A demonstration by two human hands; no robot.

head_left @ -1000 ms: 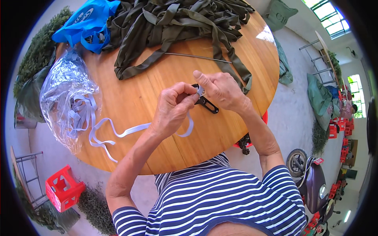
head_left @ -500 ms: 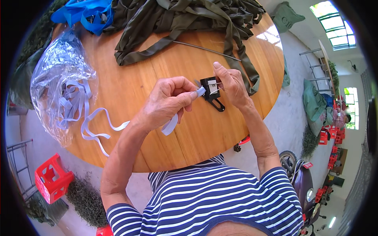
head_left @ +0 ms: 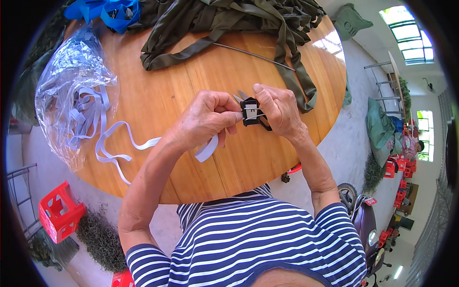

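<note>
A pale lavender elastic band (head_left: 206, 149) hangs below my left hand (head_left: 208, 117), whose thumb and forefinger pinch its end. Closed around a thin two-pronged tool, possibly tweezers (head_left: 260, 115), is my right hand (head_left: 279, 109). Its prongs point left and reach close to the left fingertips; whether they touch the band is hidden. Beneath the prongs lies a small black object with a pale label (head_left: 250, 111). Pointed blades of scissors (head_left: 242, 94) stick out beside it, with a black loop on the near side.
Dark green fabric straps (head_left: 215, 28) and a thin rod (head_left: 253, 56) lie across the far side of the wooden table (head_left: 191, 184). At left are a clear plastic bag (head_left: 71, 71) with more elastic and a blue strap bundle (head_left: 114, 14). A red stool (head_left: 60, 210) stands on the floor.
My right hand has moved slightly left, bringing the prongs across the black object toward my left fingertips. My left hand keeps its pinch on the elastic band.
</note>
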